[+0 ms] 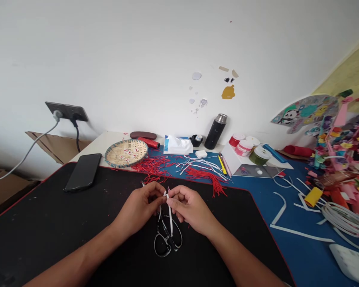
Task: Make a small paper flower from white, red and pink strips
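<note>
My left hand [142, 207] and my right hand [191, 207] meet over the black mat [48, 231], fingers pinched together on a thin white paper strip [169, 211] that hangs down between them. Black-handled scissors [167, 239] lie on the mat just below the hands. Both hands are closed around the strip's upper end.
A black phone [83, 171] lies at the mat's left. Behind are a woven basket [126, 152], red strips [203, 177], white strips [197, 163], a tissue pack [177, 145], a black flask [215, 131], paint jars [245, 147]. Colourful paper crafts [341, 151] crowd the right; a cable [344, 219] lies there.
</note>
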Motion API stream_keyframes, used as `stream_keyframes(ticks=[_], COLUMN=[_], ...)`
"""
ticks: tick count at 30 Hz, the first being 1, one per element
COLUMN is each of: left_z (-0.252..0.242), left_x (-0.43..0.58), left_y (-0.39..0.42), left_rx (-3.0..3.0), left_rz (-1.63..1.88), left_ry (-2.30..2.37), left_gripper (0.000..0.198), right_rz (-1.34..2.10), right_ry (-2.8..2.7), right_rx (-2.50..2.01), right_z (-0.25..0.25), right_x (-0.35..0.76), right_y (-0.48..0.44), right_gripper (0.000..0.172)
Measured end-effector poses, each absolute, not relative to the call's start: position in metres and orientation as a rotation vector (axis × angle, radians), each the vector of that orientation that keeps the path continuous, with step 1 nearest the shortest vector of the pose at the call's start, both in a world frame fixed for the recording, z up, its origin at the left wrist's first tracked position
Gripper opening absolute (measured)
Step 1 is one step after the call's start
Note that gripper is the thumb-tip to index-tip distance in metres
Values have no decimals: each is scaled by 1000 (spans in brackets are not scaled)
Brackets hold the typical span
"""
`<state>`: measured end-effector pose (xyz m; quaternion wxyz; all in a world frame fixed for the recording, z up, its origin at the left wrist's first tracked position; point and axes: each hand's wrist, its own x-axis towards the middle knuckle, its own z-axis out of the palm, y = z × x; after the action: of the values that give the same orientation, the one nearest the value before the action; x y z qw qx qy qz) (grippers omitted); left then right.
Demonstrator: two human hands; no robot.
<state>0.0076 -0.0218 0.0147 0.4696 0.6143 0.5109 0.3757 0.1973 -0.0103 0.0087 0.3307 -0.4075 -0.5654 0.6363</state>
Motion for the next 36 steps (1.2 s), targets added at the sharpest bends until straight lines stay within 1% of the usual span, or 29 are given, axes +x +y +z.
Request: stream_keyframes(ticks=[6, 12, 29, 33, 36], left_z=[15, 15, 13, 15, 17], left_x=[10, 12, 11, 12, 12], left_y=[-24, -25, -28, -26, -25], left_rx=[1445, 1394, 1473, 1428, 1410], left_rz=[875, 870, 827, 832, 815], left_ry=[1185, 1161, 1146, 1159, 1162], left_gripper=[17, 20, 15, 20, 23], right_rz=[1636, 1615, 1583, 1588, 1603], right_ry=[-1502, -1521, -1568, -1564, -1564], right_rx=[-1082, -1083, -1101, -1100, -1109], right_z=[6, 4, 8, 9, 11], right_x=[197, 198, 198, 199, 199], right_y=[-10, -11, -12, -12, -12], right_gripper=[30, 35, 30, 28, 24])
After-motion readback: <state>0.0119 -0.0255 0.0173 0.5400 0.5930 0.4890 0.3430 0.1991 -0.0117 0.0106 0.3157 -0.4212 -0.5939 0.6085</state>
